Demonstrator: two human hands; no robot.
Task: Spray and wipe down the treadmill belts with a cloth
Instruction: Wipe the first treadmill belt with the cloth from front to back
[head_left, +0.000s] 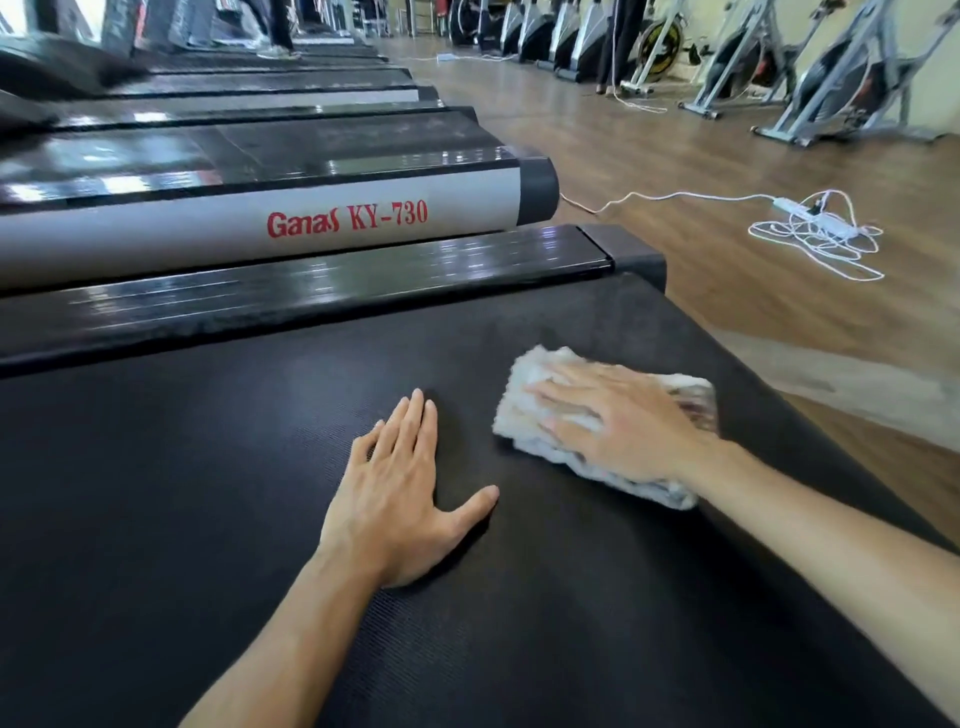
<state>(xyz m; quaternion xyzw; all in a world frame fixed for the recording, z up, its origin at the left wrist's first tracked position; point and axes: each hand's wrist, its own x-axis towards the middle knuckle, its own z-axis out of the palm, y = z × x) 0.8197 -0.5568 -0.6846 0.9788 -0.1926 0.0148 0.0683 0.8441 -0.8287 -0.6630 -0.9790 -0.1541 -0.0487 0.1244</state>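
1. Head cam, only one view here. The black treadmill belt (208, 493) fills most of the lower picture, with both bare forearms reaching onto it.
2. Left hand (400, 493) lies flat, palm down on the belt, fingers straight and together, thumb splayed out to the side. It's got hold of nothing, just resting there.
3. Right hand (618, 421) is spread flat on top of a folded whitish cloth (524, 384), pressing it onto the belt. Fingers look straight, not curled round it. The cloth sits near the belt's right edge, just beside the left hand but not touching it.
4. A glossy black side rail (311, 291) runs along the belt's far edge.
5. Beyond that is the next treadmill's grey rail (208, 244) with "Ganas KY-730" in red, then a row of more treadmills going back.
6. On the wood floor (727, 156) to the right lies a white power strip (810, 218) in a tangle of white cable. Exercise bikes (841, 78) line the far wall.
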